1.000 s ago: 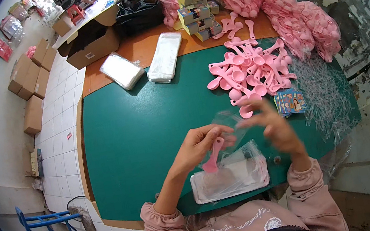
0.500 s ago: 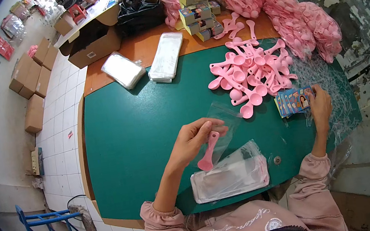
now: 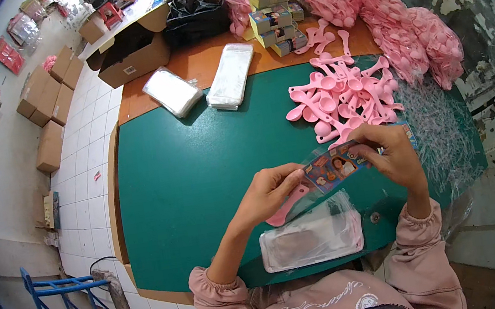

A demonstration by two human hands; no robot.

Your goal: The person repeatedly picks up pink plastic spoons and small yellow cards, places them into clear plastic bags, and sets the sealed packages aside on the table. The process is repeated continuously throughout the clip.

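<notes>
My left hand (image 3: 271,194) pinches a clear plastic bag (image 3: 313,159) above the table's near middle. A pink plastic spoon (image 3: 288,207) hangs below those fingers, apparently inside the bag. Between thumb and fingers, my right hand (image 3: 394,156) holds a blue printed card (image 3: 333,168) by its right end. The card's left end is at the bag, close to my left fingertips; how far it is inside cannot be made out. Just beyond the right hand, other printed cards (image 3: 407,132) show partly. Beneath both hands lies a stack of clear bags (image 3: 310,240).
A heap of pink spoons (image 3: 340,94) covers the green table's (image 3: 188,182) far right. Behind it sit bagged spoons (image 3: 393,20) and banded card stacks (image 3: 271,18). Two packs of clear bags (image 3: 230,76) lie farther left, near an open carton (image 3: 133,60). Crumpled plastic (image 3: 440,127) lines the right edge.
My right hand has picked a card from the small fan at the right and brought it left to the bag. My left hand still holds the bag with the spoon.
</notes>
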